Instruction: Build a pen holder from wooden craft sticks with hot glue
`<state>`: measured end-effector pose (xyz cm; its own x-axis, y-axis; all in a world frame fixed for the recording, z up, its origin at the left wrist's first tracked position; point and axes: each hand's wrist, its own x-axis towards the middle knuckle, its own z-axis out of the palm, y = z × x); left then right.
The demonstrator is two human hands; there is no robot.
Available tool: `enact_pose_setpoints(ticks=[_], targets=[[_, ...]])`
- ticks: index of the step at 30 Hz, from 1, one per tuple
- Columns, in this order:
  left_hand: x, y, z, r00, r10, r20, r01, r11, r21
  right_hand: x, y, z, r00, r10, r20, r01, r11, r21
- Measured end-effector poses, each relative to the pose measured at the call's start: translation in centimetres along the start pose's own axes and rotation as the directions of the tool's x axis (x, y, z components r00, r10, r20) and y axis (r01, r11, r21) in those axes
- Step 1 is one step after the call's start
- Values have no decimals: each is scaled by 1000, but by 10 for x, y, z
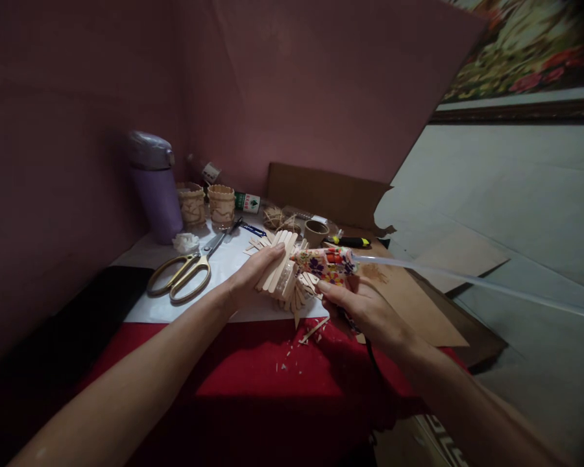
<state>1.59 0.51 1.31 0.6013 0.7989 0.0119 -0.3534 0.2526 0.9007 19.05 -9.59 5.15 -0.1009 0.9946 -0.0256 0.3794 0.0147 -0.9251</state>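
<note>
My left hand (255, 272) is closed round a clear plastic piece (285, 280) with pale craft sticks (277, 259) lined side by side on it. In my right hand (355, 301) is a flower-patterned glue gun (328, 263), its tip pointing left and touching or close to the craft-stick piece. A long clear glue stick (442, 274) runs out of the gun's back to the right. Loose craft sticks (296, 301) lie behind and beneath the held piece, partly hidden by it and my hands.
Gold-handled scissors (189, 275), a white flower (185, 242), a purple bottle (156, 194) and two decorated cups (221, 206) stand or lie left. A cardboard roll (316, 231), a black-yellow cutter (350, 242) and cardboard sheets (413, 298) are right. Wood scraps (314, 331) dot the red cloth (243, 363).
</note>
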Motion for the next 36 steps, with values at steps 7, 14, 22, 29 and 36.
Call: enact_pose_setpoints(ticks=[7,14,22,29,36], targets=[[0,1,1,999,-10,-40,10,1000,4,-3,-2,2,1000,5,26,-5,1000,14],[-1,1,1,1000,-7,-26,7,1000,-1,-5,-2,4,999,19,30,-19,1000,-5],[-1,4,3,993,-89,-81,81,992,-100,-4,7,3,1000,12,2,-12,988,157],[-2,8,3,983,-116,-144,96,986,-139,3,21,-17,986,-72,-153,98,981,166],[2,14,-4,963,-51,-266,14,990,-140,8,63,-73,949,-100,-299,-23,925,-380]])
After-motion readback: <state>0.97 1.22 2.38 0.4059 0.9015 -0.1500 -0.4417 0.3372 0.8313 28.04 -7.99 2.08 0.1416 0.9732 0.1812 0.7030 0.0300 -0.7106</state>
